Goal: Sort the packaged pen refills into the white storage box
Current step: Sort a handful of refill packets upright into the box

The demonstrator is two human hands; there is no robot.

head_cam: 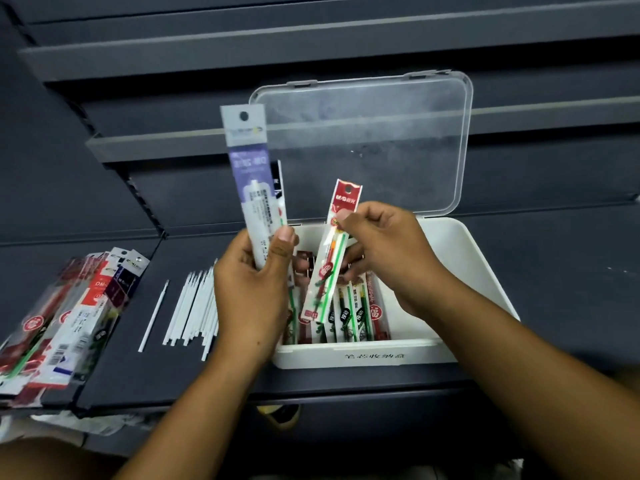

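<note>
Fingers of my left hand grip a purple pack upright; my right hand pinches a red pack above the white box, which holds more packs. Another pile lies left on the shelf.

Bare left grip, bare right grip

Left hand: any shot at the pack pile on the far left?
Probably not yet: the left hand grips a purple pack. The path itself looks open; only loose white refills lie flat between it and the pile.
</note>
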